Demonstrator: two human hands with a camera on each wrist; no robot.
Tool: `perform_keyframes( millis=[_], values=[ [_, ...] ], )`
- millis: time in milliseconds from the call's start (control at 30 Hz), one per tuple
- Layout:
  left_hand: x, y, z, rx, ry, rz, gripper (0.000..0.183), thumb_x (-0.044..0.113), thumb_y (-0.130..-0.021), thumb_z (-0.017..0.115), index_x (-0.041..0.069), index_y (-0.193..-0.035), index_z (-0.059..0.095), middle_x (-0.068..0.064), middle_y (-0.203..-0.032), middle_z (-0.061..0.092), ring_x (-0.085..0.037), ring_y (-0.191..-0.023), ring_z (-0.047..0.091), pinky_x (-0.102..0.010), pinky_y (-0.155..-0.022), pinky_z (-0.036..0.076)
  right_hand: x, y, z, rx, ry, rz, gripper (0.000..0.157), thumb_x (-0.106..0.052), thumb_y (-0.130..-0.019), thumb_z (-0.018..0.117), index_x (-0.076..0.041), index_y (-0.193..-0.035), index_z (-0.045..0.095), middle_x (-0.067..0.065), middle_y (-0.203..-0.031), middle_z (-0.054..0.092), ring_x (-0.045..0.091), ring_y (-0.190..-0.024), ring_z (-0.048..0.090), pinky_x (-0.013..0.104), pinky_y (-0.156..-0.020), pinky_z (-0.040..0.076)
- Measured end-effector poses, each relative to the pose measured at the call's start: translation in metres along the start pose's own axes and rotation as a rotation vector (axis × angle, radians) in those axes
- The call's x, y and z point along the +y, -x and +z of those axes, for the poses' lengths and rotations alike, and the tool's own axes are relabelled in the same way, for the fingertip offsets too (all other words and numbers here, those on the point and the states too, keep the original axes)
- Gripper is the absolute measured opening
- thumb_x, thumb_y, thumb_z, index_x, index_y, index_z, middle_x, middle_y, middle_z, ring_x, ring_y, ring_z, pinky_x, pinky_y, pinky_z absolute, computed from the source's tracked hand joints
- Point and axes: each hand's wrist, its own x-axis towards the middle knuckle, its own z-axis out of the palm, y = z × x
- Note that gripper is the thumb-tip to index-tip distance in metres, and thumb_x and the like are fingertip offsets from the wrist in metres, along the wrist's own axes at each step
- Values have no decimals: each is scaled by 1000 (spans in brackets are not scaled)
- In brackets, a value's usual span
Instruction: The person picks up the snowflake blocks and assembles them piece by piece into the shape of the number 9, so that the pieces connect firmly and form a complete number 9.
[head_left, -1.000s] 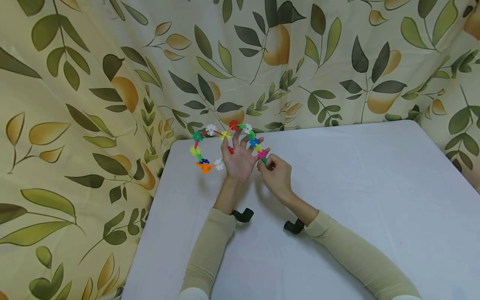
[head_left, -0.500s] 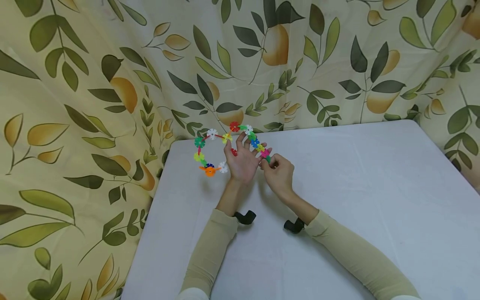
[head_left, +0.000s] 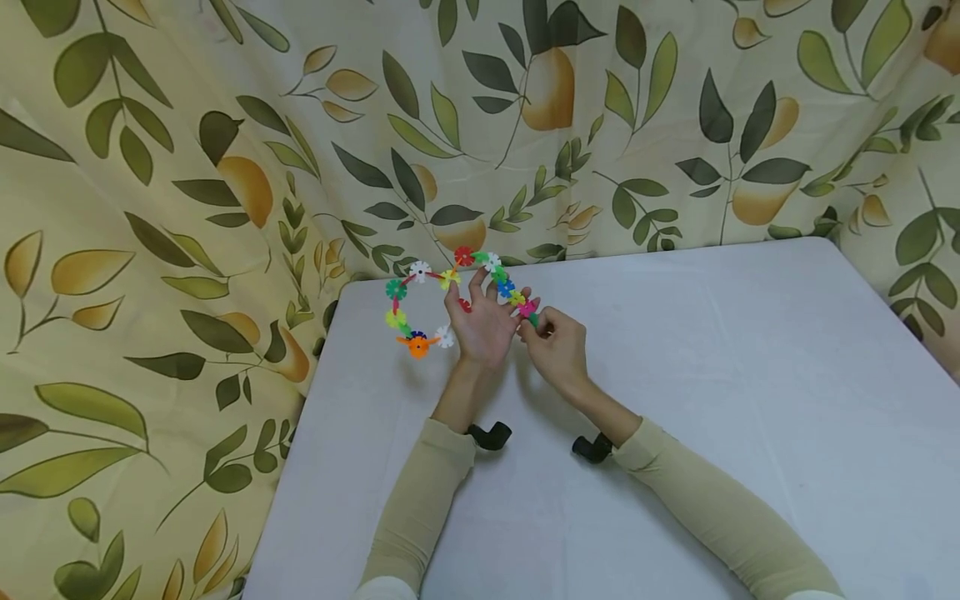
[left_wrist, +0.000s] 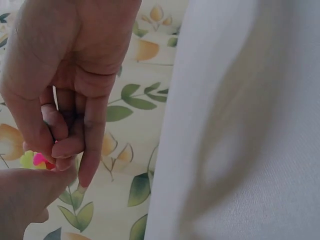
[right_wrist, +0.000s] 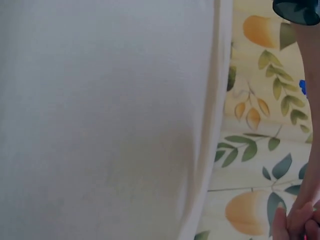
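A chain of interlocking plastic flower discs (head_left: 417, 346) in several colours loops round my left hand (head_left: 483, 329). My left palm faces me with the fingers spread. Beside a yellow disc (head_left: 450, 279) is the thumb tip, and a red disc shows behind the hand. My right hand (head_left: 558, 346) pinches the green end piece (head_left: 533, 319) next to a pink disc (head_left: 528, 307). From the left wrist, the right hand (left_wrist: 85, 65) appears with curled fingers, near the left hand (left_wrist: 30, 195); a pink disc (left_wrist: 39, 159) peeks out between them.
Both hands work above a white-covered table (head_left: 712, 375). A curtain (head_left: 420, 125) with leaves and fruit hangs behind and to the left. Black wrist cameras (head_left: 491, 436) sit at the inner sides of both wrists.
Both hands and the chain shift slightly right and then slightly back left. The left loop of the chain sways, and the right hand keeps its pinch on the green piece.
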Motion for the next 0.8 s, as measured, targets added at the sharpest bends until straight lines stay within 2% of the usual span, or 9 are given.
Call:
perform_keyframes(
  millis=[233, 333, 433, 567, 633, 700, 800],
  values=[
    [0, -1, 0, -12, -44, 18, 70, 71, -98, 25, 28, -153, 21, -6, -167, 7, -48, -135, 40, -70, -115, 31, 0, -4, -5, -53, -19, 39, 34, 0, -91, 73, -3, -66, 50, 15, -76, 75, 30, -70, 76, 20, -54, 49],
    [1, -1, 0, -39, -75, 35, 71, 70, -98, 22, 27, -154, 17, -8, -164, 9, -54, -139, 35, -71, -115, 30, 0, -5, -6, -76, -32, 44, 33, -1, -91, 73, -3, -67, 52, 15, -76, 75, 30, -72, 76, 20, -57, 53],
    [3, -2, -1, -67, -99, 49, 71, 70, -99, 22, 26, -154, 12, -10, -159, 15, -56, -138, 37, -73, -115, 29, 0, -5, -6, -84, -37, 43, 30, -2, -91, 74, -3, -69, 55, 14, -76, 75, 29, -72, 76, 19, -60, 55],
    [3, -3, -2, -43, -122, 64, 68, 67, -100, 25, 34, -156, 2, -12, -154, 19, -51, -131, 48, -74, -112, 33, -1, -3, -6, -90, 25, 44, 29, -9, -93, 77, -5, -70, 59, 9, -73, 74, 21, -67, 74, 20, -57, 50],
    [3, -3, -2, -24, -123, 78, 69, 65, -100, 26, 39, -156, -4, -13, -154, 19, -51, -132, 47, -74, -110, 35, -2, -2, -5, -88, 67, 44, 31, -13, -94, 77, -6, -69, 60, 5, -69, 73, 17, -62, 72, 22, -54, 47],
    [3, -2, -1, -22, -119, 91, 72, 65, -100, 26, 38, -160, -7, -13, -155, 19, -52, -136, 44, -74, -111, 34, -2, -1, -5, -93, 94, 48, 31, -18, -96, 76, -6, -71, 64, 3, -66, 72, 15, -57, 70, 24, -51, 46],
    [3, -1, -1, -37, -113, 102, 72, 64, -100, 26, 36, -162, 3, -12, -157, 19, -50, -142, 37, -75, -112, 32, -3, 0, -5, -114, 144, 59, 31, -22, -101, 70, -5, -75, 70, 0, -59, 67, 15, -50, 64, 27, -45, 41]
  ],
)
